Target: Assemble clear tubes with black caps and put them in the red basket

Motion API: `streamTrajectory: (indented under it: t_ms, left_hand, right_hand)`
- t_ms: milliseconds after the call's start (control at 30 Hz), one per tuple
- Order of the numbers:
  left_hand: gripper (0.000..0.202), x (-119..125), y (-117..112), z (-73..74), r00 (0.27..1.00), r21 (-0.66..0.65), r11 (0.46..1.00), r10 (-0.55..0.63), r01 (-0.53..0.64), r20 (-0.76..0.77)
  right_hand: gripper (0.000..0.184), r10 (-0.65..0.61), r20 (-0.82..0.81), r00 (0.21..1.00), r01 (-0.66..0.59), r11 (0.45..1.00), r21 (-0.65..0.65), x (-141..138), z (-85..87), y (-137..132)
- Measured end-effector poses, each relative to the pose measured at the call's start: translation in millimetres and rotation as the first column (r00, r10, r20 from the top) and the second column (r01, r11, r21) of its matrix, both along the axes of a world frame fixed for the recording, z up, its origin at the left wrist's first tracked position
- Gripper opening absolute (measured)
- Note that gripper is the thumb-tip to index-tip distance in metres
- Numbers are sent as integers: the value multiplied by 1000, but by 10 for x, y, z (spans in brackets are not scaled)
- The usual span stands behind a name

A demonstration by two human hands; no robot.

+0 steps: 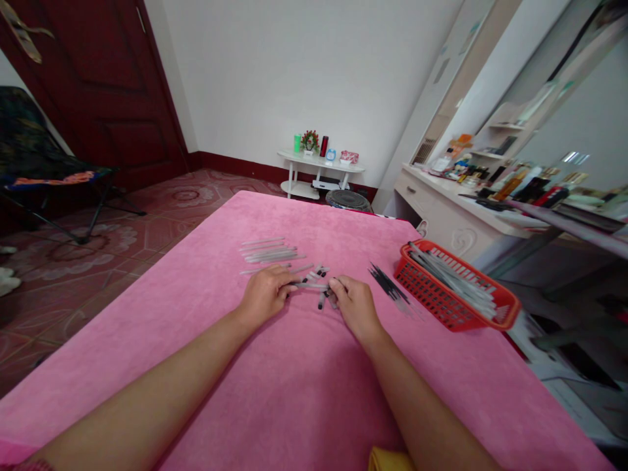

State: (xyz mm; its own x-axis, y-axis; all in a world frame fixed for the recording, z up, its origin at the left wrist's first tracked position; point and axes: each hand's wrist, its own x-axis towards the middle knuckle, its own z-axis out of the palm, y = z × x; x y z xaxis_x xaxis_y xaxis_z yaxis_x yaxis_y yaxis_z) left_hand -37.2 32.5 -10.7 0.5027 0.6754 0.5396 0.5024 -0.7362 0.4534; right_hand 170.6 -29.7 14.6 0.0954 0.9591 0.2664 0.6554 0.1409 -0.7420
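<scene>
Left hand [266,292], right hand [355,303], pen [313,285] between them

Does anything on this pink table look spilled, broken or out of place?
Nothing looks spilled or visibly broken. The untidiest spot is the short grey-and-black pieces by the left hand and right hand, lying at mixed angles; the pale sticks lie mostly side by side.

Sticks [272,254] left, basket [424,298] right; both on table [275,399].

Head view; forward, down over table [275,399]
</scene>
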Motion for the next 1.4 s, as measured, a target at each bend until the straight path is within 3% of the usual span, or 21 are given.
streamTrajectory:
  t_ms: [267, 400, 567, 700, 867, 1033, 1200, 1333, 1400]
  left_hand:
    - [18, 4, -10, 12, 1000, -13, 1000, 26, -26, -9]
    - [19, 9, -14, 16, 1000, -11, 1000, 3, -3, 4]
    - [21, 7, -11, 9, 1000, -8, 1000, 11, -11, -1]
    - [20, 7, -16, 16, 1000, -18, 1000, -9, 10, 7]
    - [19, 9, -8, 9, 1000, -24, 1000, -6, 7, 19]
    - [17, 5, -8, 3, 1000, -31, 999, -19, 20, 14]
    - [17, 1, -8, 4, 1000, -44, 999, -5, 5, 18]
    - [17, 4, -5, -2, 1000, -38, 999, -22, 22, 4]
    - [18, 7, -5, -2, 1000, -37, 999, -17, 18, 7]
  right_hand:
    - [14, 63, -37, 997, -62, 997, 43, 26, 18, 4]
    - [37, 36, 54, 998, -37, 999, 3, 34, 39, -25]
    - [17, 49, 73, 996, -53, 997, 56, 22, 79, -37]
    - [35, 9, 148, 989, -11, 1000, 12, 19, 97, -49]
    - [18, 46, 125, 991, -51, 998, 40, 33, 100, -42]
    - [39, 20, 180, 983, -17, 1000, -18, 24, 100, -48]
    - [20, 51, 142, 989, -55, 998, 23, 19, 100, -56]
    - [41, 27, 192, 981, -24, 1000, -17, 23, 93, -59]
    - [39, 26, 175, 984, -23, 1000, -17, 26, 97, -61]
